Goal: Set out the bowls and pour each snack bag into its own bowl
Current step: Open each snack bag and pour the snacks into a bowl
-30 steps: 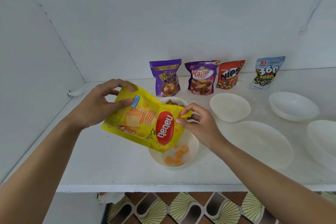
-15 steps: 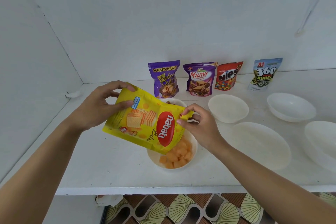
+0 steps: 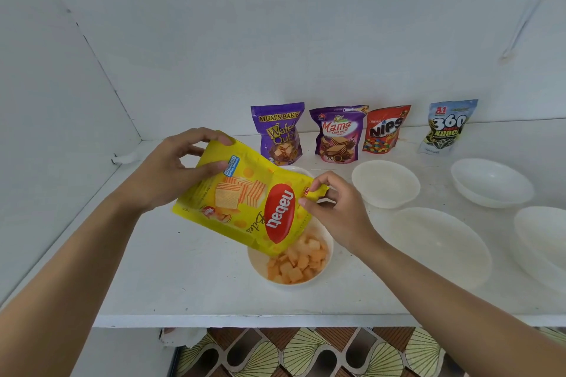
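Observation:
A yellow Nabati bag (image 3: 245,208) is tipped mouth-down over a white bowl (image 3: 258,269) near the shelf's front edge. Orange wafer cubes (image 3: 298,262) fill that bowl. My left hand (image 3: 171,174) grips the bag's raised bottom end. My right hand (image 3: 333,211) pinches a corner of the bag's mouth. Behind the bag, the rim of another white bowl (image 3: 294,169) peeks out, mostly hidden. Along the back wall stand a purple Mum's Bake bag (image 3: 278,131), a purple Mama bag (image 3: 337,135), a red Nips bag (image 3: 384,128) and a 360 Kuaci bag (image 3: 447,125).
Several empty white bowls sit to the right: one mid-shelf (image 3: 386,182), one far right (image 3: 491,182), a large one (image 3: 441,245) in front, and one cut off by the right edge (image 3: 545,236). A white wall closes the left side. The shelf's front edge (image 3: 275,320) overhangs a patterned floor.
More orange wafer cubes have dropped from the yellow bag, raising the pile in the bowl from a few pieces. Both hands keep their hold on the bag.

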`<state>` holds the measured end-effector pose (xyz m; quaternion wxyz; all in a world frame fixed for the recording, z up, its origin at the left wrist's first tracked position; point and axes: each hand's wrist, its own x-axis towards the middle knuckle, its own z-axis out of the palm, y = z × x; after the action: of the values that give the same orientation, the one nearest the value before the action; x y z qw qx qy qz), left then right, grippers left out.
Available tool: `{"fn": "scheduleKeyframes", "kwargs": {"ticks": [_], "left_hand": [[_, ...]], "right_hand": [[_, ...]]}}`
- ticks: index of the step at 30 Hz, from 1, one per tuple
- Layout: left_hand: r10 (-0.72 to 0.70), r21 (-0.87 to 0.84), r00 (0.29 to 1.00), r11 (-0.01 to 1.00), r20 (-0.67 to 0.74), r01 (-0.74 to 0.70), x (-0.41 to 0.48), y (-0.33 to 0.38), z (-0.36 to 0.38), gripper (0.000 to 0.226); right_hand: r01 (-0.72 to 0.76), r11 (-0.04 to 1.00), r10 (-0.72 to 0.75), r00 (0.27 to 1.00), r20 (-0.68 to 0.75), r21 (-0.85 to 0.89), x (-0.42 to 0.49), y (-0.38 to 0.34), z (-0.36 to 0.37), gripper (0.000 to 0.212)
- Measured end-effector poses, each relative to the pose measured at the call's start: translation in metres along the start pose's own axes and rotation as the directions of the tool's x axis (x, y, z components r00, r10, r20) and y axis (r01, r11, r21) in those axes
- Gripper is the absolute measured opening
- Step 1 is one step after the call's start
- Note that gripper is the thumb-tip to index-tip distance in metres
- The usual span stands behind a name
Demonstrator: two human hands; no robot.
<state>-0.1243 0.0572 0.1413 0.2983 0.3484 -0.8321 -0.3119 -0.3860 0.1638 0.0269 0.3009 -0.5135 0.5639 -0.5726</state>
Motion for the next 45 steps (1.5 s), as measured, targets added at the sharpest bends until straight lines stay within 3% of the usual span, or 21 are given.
{"fn": "scheduleKeyframes", "kwargs": {"ticks": [6, 10, 14, 17, 21, 25, 28, 32, 36, 40, 45], "left_hand": [[-0.006, 0.004, 1.0, 1.0, 0.0, 0.006, 0.001, 0.001, 0.001, 0.029], [0.017, 0.002, 1.0, 1.0, -0.006, -0.017, 0.002, 0.002, 0.002, 0.03], [0.003, 0.003, 1.0, 1.0, -0.003, -0.003, 0.004, 0.002, 0.003, 0.029], [0.011, -0.009, 1.0, 1.0, 0.005, -0.011, 0.005, 0.003, 0.004, 0.03], [-0.013, 0.018, 0.999, 1.0, 0.046, 0.012, 0.006, 0.002, 0.004, 0.034], [0.009, 0.017, 0.998, 1.0, 0.061, -0.01, 0.006, 0.004, 0.007, 0.035], [0.001, 0.035, 0.998, 0.999, 0.066, -0.003, 0.008, 0.004, 0.007, 0.035], [-0.001, 0.004, 0.997, 1.0, 0.071, 0.001, 0.009, 0.007, 0.007, 0.037], [0.009, 0.037, 0.999, 0.999, 0.05, -0.011, 0.014, 0.012, 0.007, 0.033], [0.052, 0.007, 0.997, 0.999, 0.054, -0.052, 0.018, 0.02, 0.011, 0.031], [0.081, -0.007, 0.996, 0.997, 0.032, -0.081, 0.025, 0.026, 0.015, 0.03]], "right_hand": [[-0.034, 0.999, 0.035, 0.998, 0.047, -0.016, 0.002, -0.001, -0.002, 0.023], [0.007, 1.0, -0.007, 0.999, -0.036, 0.008, 0.003, -0.004, -0.002, 0.022], [-0.01, 0.999, 0.011, 1.0, 0.02, -0.045, 0.002, -0.002, -0.002, 0.023], [0.011, 1.0, -0.011, 1.0, -0.022, -0.011, 0.003, -0.002, -0.004, 0.024], [0.026, 0.992, -0.017, 0.997, 0.072, -0.126, 0.002, 0.002, -0.007, 0.022], [0.061, 0.994, -0.061, 0.998, -0.007, -0.086, 0.003, 0.003, -0.008, 0.021], [0.07, 0.988, -0.059, 0.995, 0.082, -0.14, 0.002, 0.004, -0.009, 0.02], [0.066, 0.994, -0.065, 0.998, 0.014, -0.09, 0.002, 0.006, -0.011, 0.019], [0.052, 0.994, -0.042, 0.994, 0.101, -0.099, 0.001, 0.004, -0.013, 0.021], [0.11, 0.988, -0.115, 0.992, -0.049, -0.105, 0.0, 0.004, -0.012, 0.024], [0.083, 0.993, -0.084, 0.996, -0.011, -0.081, -0.004, 0.004, -0.008, 0.027]]}}
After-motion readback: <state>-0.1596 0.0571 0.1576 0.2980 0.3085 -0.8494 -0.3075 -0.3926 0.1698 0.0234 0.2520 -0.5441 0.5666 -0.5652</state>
